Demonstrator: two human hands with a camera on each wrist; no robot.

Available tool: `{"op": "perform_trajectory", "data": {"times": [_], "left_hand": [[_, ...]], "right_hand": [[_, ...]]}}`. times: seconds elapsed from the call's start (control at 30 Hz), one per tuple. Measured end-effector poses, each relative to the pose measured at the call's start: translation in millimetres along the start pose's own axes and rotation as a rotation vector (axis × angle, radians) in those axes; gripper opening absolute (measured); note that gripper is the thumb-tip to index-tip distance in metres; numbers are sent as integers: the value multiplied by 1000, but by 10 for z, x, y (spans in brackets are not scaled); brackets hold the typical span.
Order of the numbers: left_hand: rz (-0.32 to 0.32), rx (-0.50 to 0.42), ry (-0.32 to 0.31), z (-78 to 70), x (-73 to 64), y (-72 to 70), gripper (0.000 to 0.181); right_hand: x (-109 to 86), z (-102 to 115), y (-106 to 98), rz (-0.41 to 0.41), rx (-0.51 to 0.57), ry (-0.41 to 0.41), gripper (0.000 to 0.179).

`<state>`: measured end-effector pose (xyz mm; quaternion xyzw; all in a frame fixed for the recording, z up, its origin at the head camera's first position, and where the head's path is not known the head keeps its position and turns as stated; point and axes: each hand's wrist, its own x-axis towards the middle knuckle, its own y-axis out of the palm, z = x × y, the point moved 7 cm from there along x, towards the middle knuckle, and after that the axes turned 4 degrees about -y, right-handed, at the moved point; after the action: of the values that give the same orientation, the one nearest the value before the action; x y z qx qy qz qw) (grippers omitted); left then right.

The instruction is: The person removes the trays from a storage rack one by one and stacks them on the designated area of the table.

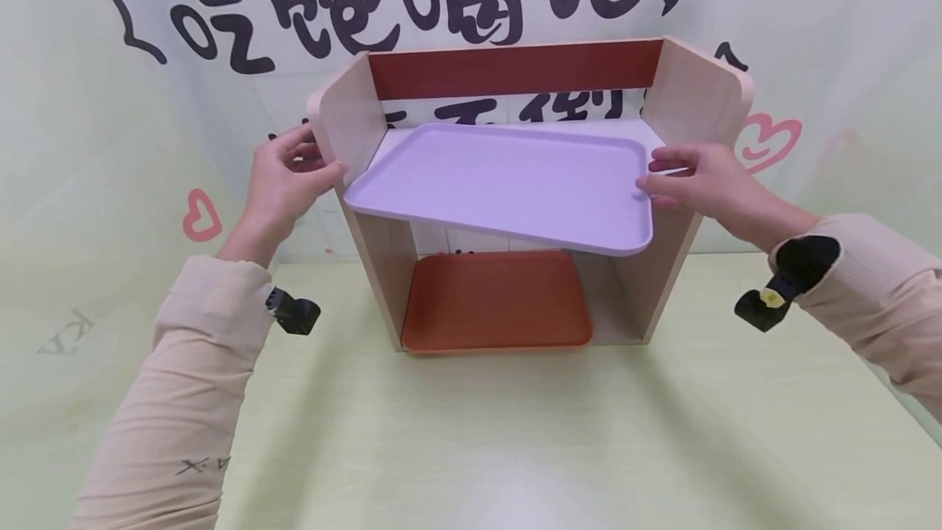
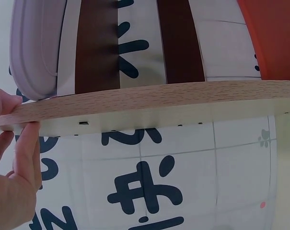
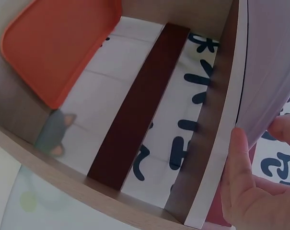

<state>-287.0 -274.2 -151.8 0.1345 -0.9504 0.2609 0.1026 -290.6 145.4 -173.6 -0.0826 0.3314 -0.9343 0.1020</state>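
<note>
A lilac tray [image 1: 500, 178] lies askew on the upper shelf of a small wooden rack [image 1: 383, 268], its front right corner jutting past the shelf edge. My right hand [image 1: 695, 178] pinches the tray's right rim, thumb on the inner side and fingers behind; the right wrist view shows those fingers [image 3: 239, 163] under the rim by the shelf edge. With my left hand [image 1: 287, 178] I grip the front edge of the rack's left side panel, thumb inside and fingers [image 2: 27, 148] outside, close to the tray's left corner.
An orange tray [image 1: 496, 301] sits in the lower compartment, toward its left side. A dark red board [image 1: 515, 69] spans the rack's top back. The rack stands on a pale table [image 1: 471, 432] against a white cloth [image 1: 118, 145] with black lettering.
</note>
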Motion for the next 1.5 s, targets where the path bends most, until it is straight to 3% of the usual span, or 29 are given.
{"op": "perform_trajectory", "data": {"times": [0.27, 0.53, 1.1, 1.37, 1.5], "left_hand": [[3, -2, -5, 3, 1, 21, 58], [10, -5, 11, -14, 4, 58, 57], [10, -17, 13, -22, -18, 63, 57], [-10, -16, 1, -4, -11, 9, 58], [-5, -15, -7, 6, -10, 7, 58]], "right_hand": [[160, -16, -8, 0, -65, 27, 68], [122, -51, -4, -31, -89, 27, 66], [-198, -96, 52, -47, 87, 48, 67], [-273, -92, 123, -43, 295, 35, 67], [-264, -101, 148, -30, 335, 43, 72]]}}
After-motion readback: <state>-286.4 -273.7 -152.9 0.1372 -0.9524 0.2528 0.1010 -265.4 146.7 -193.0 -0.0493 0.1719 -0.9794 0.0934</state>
